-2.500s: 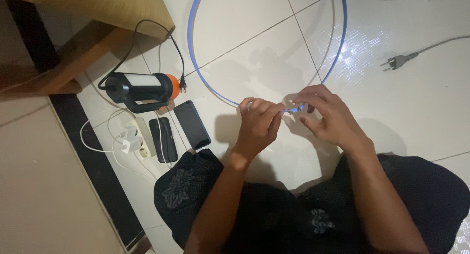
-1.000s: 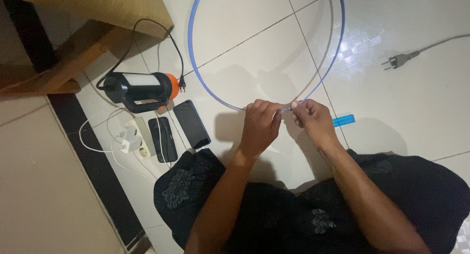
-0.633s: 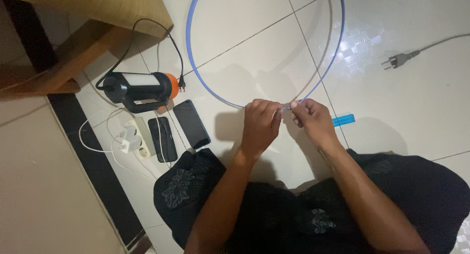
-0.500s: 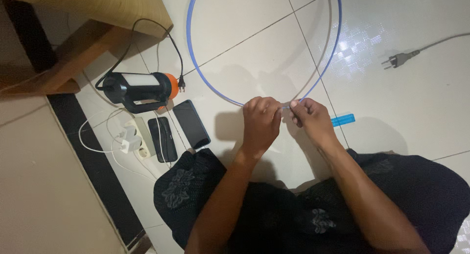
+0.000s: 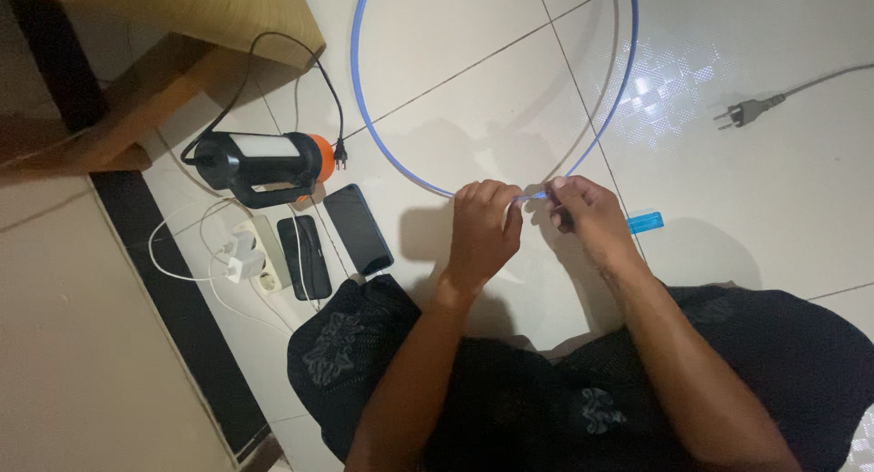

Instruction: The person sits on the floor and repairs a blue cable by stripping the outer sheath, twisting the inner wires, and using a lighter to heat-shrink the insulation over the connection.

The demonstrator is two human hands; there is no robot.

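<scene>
Blue hoop (image 5: pixel 382 135) pinched at near edge between left hand (image 5: pixel 482 231) and right hand (image 5: pixel 587 215), knuckles up, fingers closed tight.

The white tiled floor (image 5: pixel 801 217) carries a blue hoop (image 5: pixel 364 99), lantern (image 5: pixel 264 162), two phones (image 5: pixel 357 228), power strip (image 5: pixel 264 267) and plug (image 5: pixel 742 114).

Both forearms are bare, with no sleeves, watch or rings showing on the left hand (image 5: pixel 481 231) or right hand (image 5: pixel 590 215). Dark black cloth with a faint grey floral pattern covers the lap.
</scene>
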